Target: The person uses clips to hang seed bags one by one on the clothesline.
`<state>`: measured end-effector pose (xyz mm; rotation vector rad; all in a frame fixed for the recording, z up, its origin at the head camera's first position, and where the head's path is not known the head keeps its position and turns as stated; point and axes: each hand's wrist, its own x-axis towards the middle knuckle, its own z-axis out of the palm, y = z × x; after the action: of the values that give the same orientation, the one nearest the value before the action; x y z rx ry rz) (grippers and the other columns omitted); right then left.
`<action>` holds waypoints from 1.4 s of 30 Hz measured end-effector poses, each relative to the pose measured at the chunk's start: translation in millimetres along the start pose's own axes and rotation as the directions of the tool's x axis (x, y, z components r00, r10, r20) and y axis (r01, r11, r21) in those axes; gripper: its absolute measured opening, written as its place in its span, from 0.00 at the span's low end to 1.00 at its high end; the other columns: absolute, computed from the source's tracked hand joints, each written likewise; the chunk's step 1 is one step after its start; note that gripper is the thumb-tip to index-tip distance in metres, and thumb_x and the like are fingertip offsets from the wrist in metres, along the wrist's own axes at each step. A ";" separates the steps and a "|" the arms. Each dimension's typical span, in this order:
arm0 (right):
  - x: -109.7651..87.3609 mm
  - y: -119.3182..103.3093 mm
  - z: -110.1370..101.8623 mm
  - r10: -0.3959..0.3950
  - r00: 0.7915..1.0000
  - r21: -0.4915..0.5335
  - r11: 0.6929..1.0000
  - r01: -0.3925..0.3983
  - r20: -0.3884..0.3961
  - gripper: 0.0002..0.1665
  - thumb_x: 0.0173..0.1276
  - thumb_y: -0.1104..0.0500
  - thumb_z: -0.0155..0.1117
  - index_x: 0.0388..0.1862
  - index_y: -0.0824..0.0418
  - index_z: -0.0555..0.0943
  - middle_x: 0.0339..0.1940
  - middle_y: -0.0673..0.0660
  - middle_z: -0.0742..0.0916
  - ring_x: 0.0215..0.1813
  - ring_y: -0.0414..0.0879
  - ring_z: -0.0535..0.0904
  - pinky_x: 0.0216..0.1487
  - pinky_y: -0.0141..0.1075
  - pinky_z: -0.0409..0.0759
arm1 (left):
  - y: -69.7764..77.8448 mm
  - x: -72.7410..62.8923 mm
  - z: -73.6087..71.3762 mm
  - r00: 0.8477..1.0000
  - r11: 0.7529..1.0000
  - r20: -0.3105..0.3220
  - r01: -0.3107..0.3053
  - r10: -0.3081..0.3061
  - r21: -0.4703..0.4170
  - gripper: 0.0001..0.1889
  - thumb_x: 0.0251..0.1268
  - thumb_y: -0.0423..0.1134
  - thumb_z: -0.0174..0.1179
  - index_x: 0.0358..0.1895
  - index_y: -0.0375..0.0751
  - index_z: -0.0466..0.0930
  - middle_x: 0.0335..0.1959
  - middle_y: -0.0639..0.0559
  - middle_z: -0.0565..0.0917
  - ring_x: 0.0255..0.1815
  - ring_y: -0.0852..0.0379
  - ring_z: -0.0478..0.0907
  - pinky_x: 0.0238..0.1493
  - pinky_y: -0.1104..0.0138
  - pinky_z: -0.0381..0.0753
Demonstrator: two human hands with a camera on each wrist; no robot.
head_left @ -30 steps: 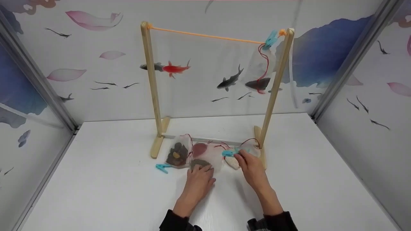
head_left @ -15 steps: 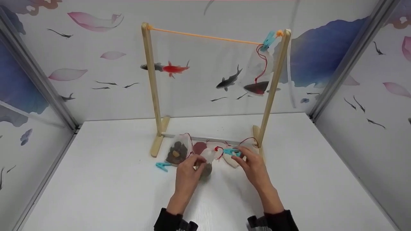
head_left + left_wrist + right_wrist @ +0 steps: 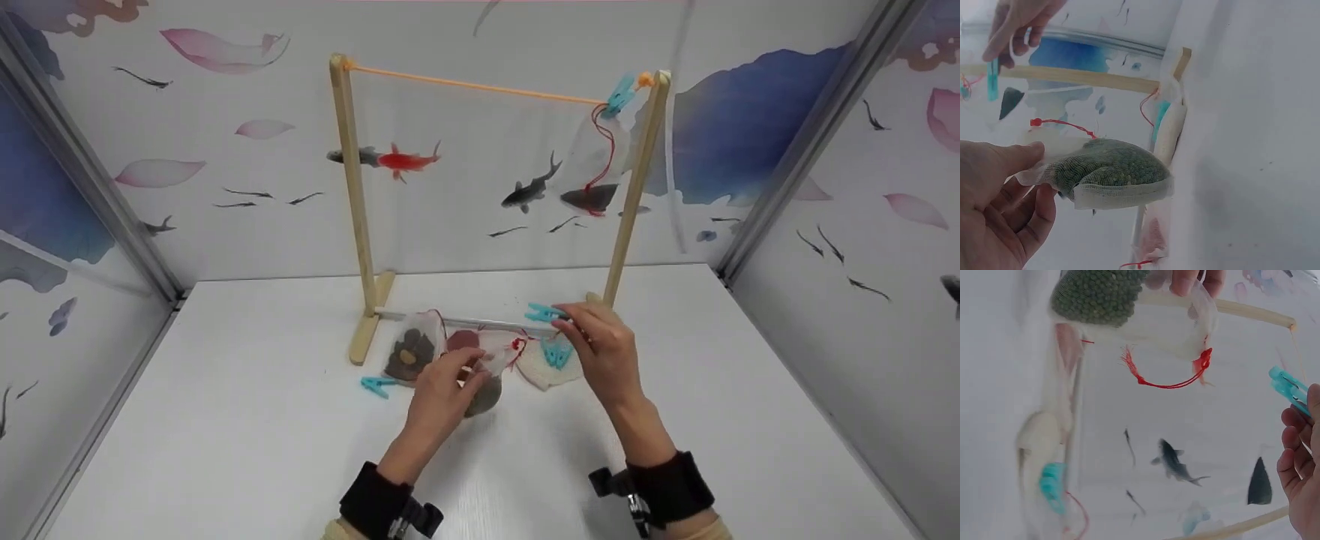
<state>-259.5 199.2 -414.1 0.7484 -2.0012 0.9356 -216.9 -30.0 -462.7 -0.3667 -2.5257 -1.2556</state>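
My left hand [image 3: 441, 386] pinches the upper part of a white mesh drawstring bag [image 3: 1120, 169] by thumb and fingers. Small green beans [image 3: 1098, 295] fill its lower end, which hangs just over the table. A red cord [image 3: 1171, 386] dangles from the bag's mouth. Raised to the right, my right hand [image 3: 607, 345] holds a blue clothespin [image 3: 544, 312] between thumb and fingers. Above, an orange line [image 3: 480, 84] spans a wooden frame. Near its right end another blue clothespin [image 3: 620, 95] grips a hanging mesh bag [image 3: 590, 197] with dark contents.
Behind the hands lie mesh bags with dark pieces [image 3: 409, 356], reddish contents [image 3: 463, 340] and whitish contents [image 3: 538, 373]. Blue clothespins [image 3: 556, 352] lie on the whitish one; another clothespin [image 3: 377, 386] is at the left. Wooden posts [image 3: 351, 172] stand on both sides, joined by a low bar [image 3: 480, 323].
My left hand has gone from resting on the bean bag to pinching and lifting it. My right hand has risen with the clothespin, exposing the whitish bag and clothespins beneath.
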 end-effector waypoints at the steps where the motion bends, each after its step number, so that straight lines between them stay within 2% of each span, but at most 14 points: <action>1: 11.1 -1.3 -2.9 -0.040 0.999 -0.007 0.999 0.040 -0.008 0.12 0.60 0.69 0.71 0.44 0.62 0.88 0.37 0.56 0.90 0.33 0.43 0.77 0.34 0.23 0.71 | 3.8 4.7 -4.1 1.000 1.000 0.025 -0.006 0.006 -0.005 0.11 0.70 0.40 0.63 0.53 0.46 0.83 0.42 0.52 0.87 0.40 0.59 0.85 0.41 0.69 0.85; 6: 68.9 -12.4 -17.3 -0.208 0.977 -0.033 0.978 0.206 -0.041 0.11 0.60 0.67 0.72 0.43 0.63 0.88 0.34 0.58 0.90 0.36 0.50 0.77 0.36 0.31 0.71 | 23.1 36.8 -26.9 0.991 1.000 0.134 -0.027 0.028 -0.006 0.09 0.75 0.44 0.57 0.50 0.47 0.83 0.36 0.52 0.87 0.32 0.63 0.83 0.33 0.73 0.80; 8: 88.7 -17.2 -22.5 -0.252 0.966 -0.051 0.967 0.250 -0.049 0.11 0.61 0.66 0.72 0.43 0.63 0.88 0.34 0.58 0.89 0.37 0.51 0.77 0.37 0.34 0.72 | 30.3 51.2 -35.6 0.987 0.999 0.154 -0.053 0.051 0.010 0.10 0.76 0.44 0.56 0.50 0.46 0.82 0.35 0.51 0.87 0.30 0.62 0.82 0.31 0.72 0.79; 13: 129.3 -27.3 -32.9 -0.327 0.944 -0.109 0.941 0.321 -0.043 0.09 0.62 0.64 0.72 0.42 0.63 0.89 0.34 0.58 0.90 0.37 0.54 0.76 0.38 0.38 0.73 | 48.0 84.5 -53.4 0.985 0.989 0.121 -0.129 0.120 0.074 0.10 0.76 0.42 0.55 0.49 0.42 0.82 0.36 0.48 0.87 0.33 0.57 0.83 0.37 0.64 0.81; 17: 153.0 -30.5 -39.2 -0.348 0.937 -0.160 0.927 0.338 -0.039 0.08 0.62 0.62 0.71 0.40 0.63 0.90 0.32 0.59 0.90 0.35 0.54 0.74 0.35 0.38 0.69 | 56.8 106.2 -60.6 0.978 0.963 0.074 -0.205 0.195 0.172 0.08 0.76 0.39 0.54 0.47 0.39 0.80 0.37 0.46 0.86 0.35 0.53 0.81 0.41 0.58 0.81; 20: 169.0 -30.0 -44.3 -0.353 0.935 -0.214 0.916 0.338 -0.034 0.09 0.64 0.60 0.70 0.40 0.63 0.90 0.30 0.59 0.89 0.35 0.54 0.73 0.33 0.39 0.67 | 61.4 120.0 -63.7 0.971 0.944 0.044 -0.241 0.237 0.226 0.08 0.77 0.38 0.53 0.46 0.37 0.79 0.37 0.45 0.86 0.35 0.50 0.81 0.41 0.56 0.82; 25: 198.2 -30.1 -57.7 -0.362 0.932 -0.316 0.886 0.338 -0.017 0.15 0.67 0.54 0.66 0.41 0.63 0.90 0.30 0.60 0.90 0.35 0.54 0.73 0.33 0.41 0.71 | 78.7 140.9 -67.9 0.973 0.932 0.000 -0.221 0.231 0.286 0.11 0.77 0.40 0.54 0.50 0.37 0.80 0.39 0.45 0.89 0.39 0.49 0.86 0.43 0.56 0.84; 29: 218.9 -30.7 -69.4 -0.368 0.929 -0.392 0.852 0.346 0.020 0.19 0.68 0.50 0.62 0.40 0.64 0.89 0.29 0.61 0.89 0.33 0.55 0.73 0.31 0.41 0.73 | 101.8 158.7 -68.4 0.976 0.910 -0.045 -0.180 0.211 0.374 0.11 0.76 0.41 0.55 0.51 0.41 0.81 0.40 0.45 0.89 0.42 0.49 0.85 0.42 0.57 0.84; 32: 228.4 -30.9 -75.2 -0.354 0.932 -0.437 0.829 0.349 0.074 0.21 0.69 0.48 0.60 0.39 0.64 0.89 0.30 0.60 0.89 0.34 0.55 0.73 0.30 0.41 0.76 | 119.7 171.2 -70.1 0.979 0.905 -0.089 -0.133 0.183 0.405 0.10 0.76 0.42 0.55 0.51 0.44 0.82 0.42 0.45 0.89 0.42 0.50 0.85 0.41 0.59 0.84; 36: 233.4 -31.8 -78.2 -0.290 0.946 -0.465 0.824 0.324 0.146 0.23 0.70 0.46 0.58 0.41 0.63 0.89 0.33 0.60 0.89 0.37 0.56 0.73 0.34 0.43 0.79 | 138.0 183.0 -72.9 0.974 0.926 -0.158 -0.094 0.161 0.365 0.10 0.77 0.42 0.54 0.50 0.43 0.81 0.42 0.47 0.90 0.38 0.54 0.86 0.38 0.62 0.83; 42: 235.8 -33.0 -77.1 -0.202 0.960 -0.473 0.838 0.271 0.193 0.20 0.69 0.48 0.61 0.43 0.63 0.88 0.32 0.61 0.87 0.38 0.57 0.72 0.35 0.45 0.79 | 152.0 190.8 -71.6 0.946 0.965 -0.287 -0.080 0.152 0.250 0.09 0.77 0.41 0.55 0.48 0.42 0.81 0.42 0.49 0.90 0.37 0.57 0.85 0.38 0.65 0.82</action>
<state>-325.1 202.4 -172.6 0.7534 -2.0798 0.2037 -328.8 19.6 -239.8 -0.2423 -2.3153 -0.8784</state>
